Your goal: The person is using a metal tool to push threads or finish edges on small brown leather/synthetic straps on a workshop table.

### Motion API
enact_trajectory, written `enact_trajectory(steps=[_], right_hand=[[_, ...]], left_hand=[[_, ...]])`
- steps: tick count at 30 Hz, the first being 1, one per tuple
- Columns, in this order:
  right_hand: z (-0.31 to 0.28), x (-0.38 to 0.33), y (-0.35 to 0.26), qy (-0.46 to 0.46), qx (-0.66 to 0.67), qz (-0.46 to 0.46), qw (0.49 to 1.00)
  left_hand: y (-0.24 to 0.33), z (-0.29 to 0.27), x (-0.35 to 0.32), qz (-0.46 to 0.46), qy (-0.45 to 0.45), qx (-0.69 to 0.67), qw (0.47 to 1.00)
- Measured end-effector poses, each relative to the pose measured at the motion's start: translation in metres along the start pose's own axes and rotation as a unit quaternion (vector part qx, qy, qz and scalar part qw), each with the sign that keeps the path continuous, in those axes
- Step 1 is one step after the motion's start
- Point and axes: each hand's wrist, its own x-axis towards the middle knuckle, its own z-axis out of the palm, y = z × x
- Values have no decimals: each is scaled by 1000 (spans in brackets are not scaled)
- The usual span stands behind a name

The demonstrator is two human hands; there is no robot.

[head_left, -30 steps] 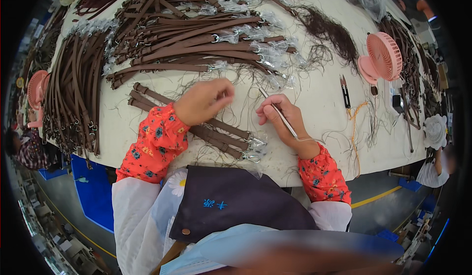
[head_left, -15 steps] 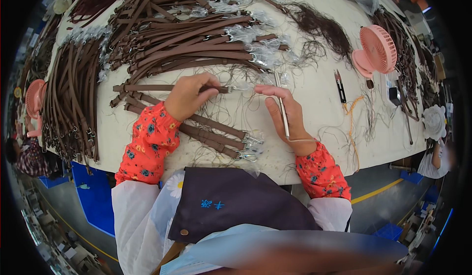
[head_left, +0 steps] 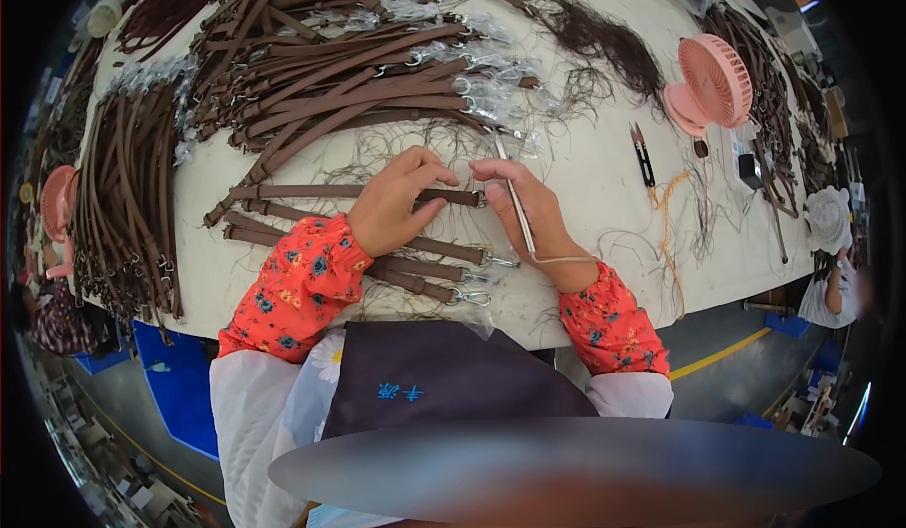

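Note:
A flat brown strap (head_left: 293, 191) lies crosswise in front of me, with my left hand (head_left: 392, 205) over it. The thumb and bent fingers of that hand are apart on either side of the strap. Between fingers and palm, my right hand (head_left: 533, 212) holds a slim silver metal rod (head_left: 519, 217); a thin band or cord runs from its lower end across the wrist. The right thumb and index finger are beside the strap's metal end fitting, which they partly hide. Several more brown straps (head_left: 429, 268) with silver snap hooks (head_left: 470, 296) lie nearer me.
Large piles of brown straps (head_left: 359, 75) with plastic-wrapped ends cover the far side, another bundle (head_left: 127, 198) the left. Loose threads (head_left: 604, 42) are scattered about. Black-handled snips (head_left: 643, 158) with an orange cord and a pink fan (head_left: 710, 80) are at right.
My left hand has moved right along the strap, its thumb and fingers spreading wider. The right hand, with the rod, has come closer to the strap's fitting, hiding its clear wrapping.

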Motion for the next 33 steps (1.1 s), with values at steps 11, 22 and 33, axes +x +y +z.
enact_trajectory(steps=[11, 22, 33], right_hand=[[-3, -4, -3, 34, 262, 97, 960], [-6, -3, -7, -40, 225, 173, 958], [-5, -3, -6, -68, 209, 176, 959]], left_hand=[[2, 23, -3, -30, 32, -57, 997], [3, -2, -2, -181, -59, -148, 971], [5, 0, -4, -165, -70, -141, 974]])
